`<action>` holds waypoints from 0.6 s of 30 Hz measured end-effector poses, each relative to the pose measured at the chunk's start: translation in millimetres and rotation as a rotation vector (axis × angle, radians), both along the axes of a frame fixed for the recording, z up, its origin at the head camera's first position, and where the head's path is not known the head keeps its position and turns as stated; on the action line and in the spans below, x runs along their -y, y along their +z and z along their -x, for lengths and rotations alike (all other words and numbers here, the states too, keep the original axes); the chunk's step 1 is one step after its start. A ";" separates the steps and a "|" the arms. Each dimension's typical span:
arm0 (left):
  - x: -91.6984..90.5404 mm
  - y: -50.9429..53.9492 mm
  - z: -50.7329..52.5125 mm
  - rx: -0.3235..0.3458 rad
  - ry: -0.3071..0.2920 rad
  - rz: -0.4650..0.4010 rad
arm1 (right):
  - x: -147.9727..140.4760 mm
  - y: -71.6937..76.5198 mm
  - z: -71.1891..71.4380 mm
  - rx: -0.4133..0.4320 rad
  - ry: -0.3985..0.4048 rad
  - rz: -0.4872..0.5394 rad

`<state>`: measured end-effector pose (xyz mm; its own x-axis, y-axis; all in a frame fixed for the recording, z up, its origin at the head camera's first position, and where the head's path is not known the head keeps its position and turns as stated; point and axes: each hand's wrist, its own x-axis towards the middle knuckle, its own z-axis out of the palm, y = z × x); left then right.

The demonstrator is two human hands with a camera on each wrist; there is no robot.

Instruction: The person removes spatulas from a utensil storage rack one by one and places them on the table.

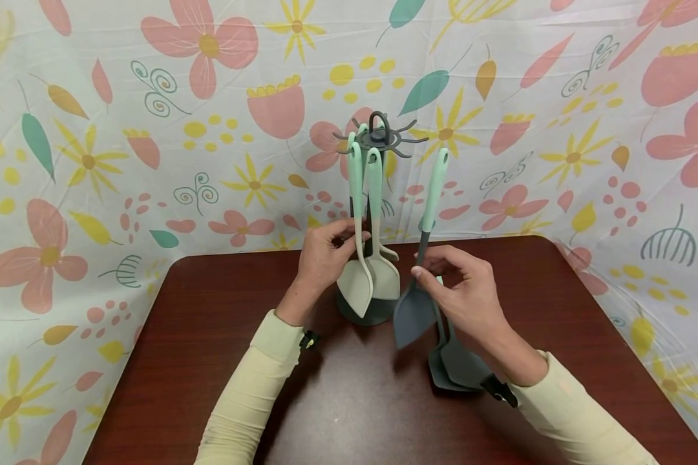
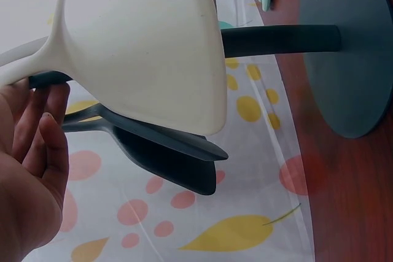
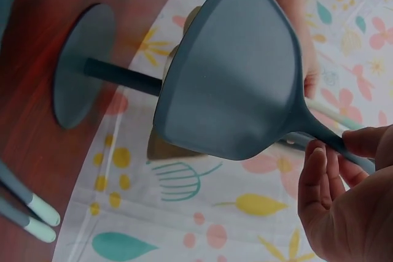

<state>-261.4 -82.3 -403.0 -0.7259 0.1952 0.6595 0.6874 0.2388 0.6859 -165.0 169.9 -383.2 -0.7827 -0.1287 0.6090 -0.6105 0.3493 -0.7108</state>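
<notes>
A dark utensil stand (image 1: 378, 134) with a hooked top and round base (image 2: 350, 53) stands near the table's back edge. Cream-headed turners (image 1: 356, 287) with mint handles hang from its hooks, and dark-headed utensils (image 2: 166, 145) hang on its left side. My left hand (image 1: 326, 252) holds the stand's post behind the cream turners, its fingers partly hidden. In my right hand (image 1: 462, 284) a grey turner (image 1: 415, 316) is pinched by its dark neck, head down and mint handle up, just right of the stand. The right wrist view shows its broad head (image 3: 233, 72) up close.
Two more grey turners (image 1: 462, 365) lie overlapped on the dark red table (image 1: 337, 413), under the right forearm. Their mint handle ends (image 3: 43, 219) show in the right wrist view. A floral cloth (image 1: 209, 161) hangs behind the table and along its sides.
</notes>
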 end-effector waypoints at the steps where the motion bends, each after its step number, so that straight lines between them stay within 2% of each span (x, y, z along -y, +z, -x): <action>1: 0.0 -0.2 -0.1 0.003 0.000 -0.001 | -1.8 -0.6 -0.1 0.003 -0.008 -0.001; 11: 0.5 0.6 -1.3 -0.002 -0.007 -0.009 | -10.3 6.6 -6.8 0.025 -0.082 -0.030; 18: 0.6 -0.5 -0.2 -0.004 -0.009 -0.006 | -21.7 -2.4 -2.4 0.081 -0.148 -0.064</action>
